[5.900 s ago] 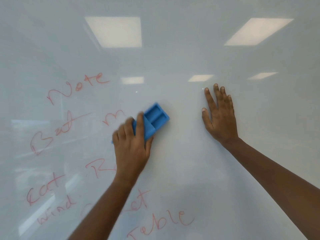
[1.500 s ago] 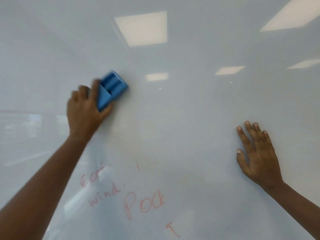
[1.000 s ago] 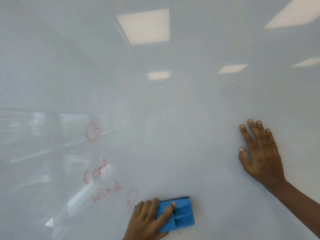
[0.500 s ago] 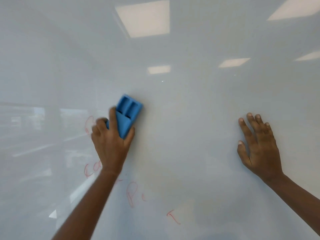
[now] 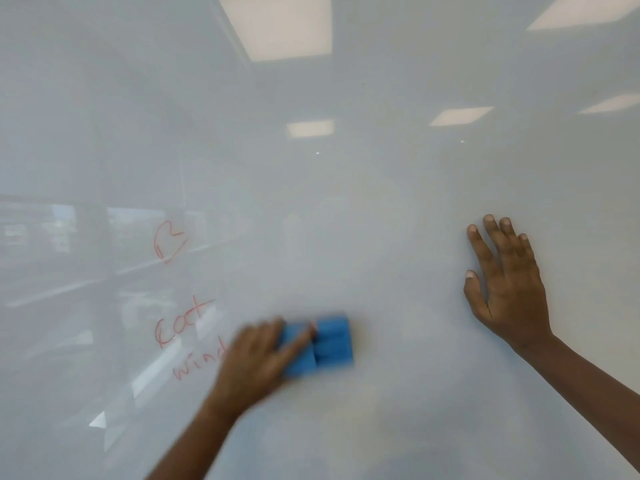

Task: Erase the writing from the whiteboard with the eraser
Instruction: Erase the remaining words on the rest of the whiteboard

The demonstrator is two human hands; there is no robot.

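The glossy whiteboard (image 5: 346, 209) fills the head view. My left hand (image 5: 256, 362), blurred by motion, presses a blue eraser (image 5: 325, 342) flat against the board low in the middle. Red writing is left of it: a lone "B" (image 5: 169, 240), the word "Eat" (image 5: 183, 323) and "wind" (image 5: 199, 363), whose end my left hand covers. My right hand (image 5: 505, 282) lies flat on the board at the right, fingers spread, holding nothing.
Ceiling light panels (image 5: 277, 26) and windows (image 5: 52, 230) are mirrored in the board's surface. No other objects show in front of the board.
My left hand swept the eraser from upper left down to the lower middle. The red "P" and "T" marks seen half a second ago are gone. My right hand stayed flat in place.
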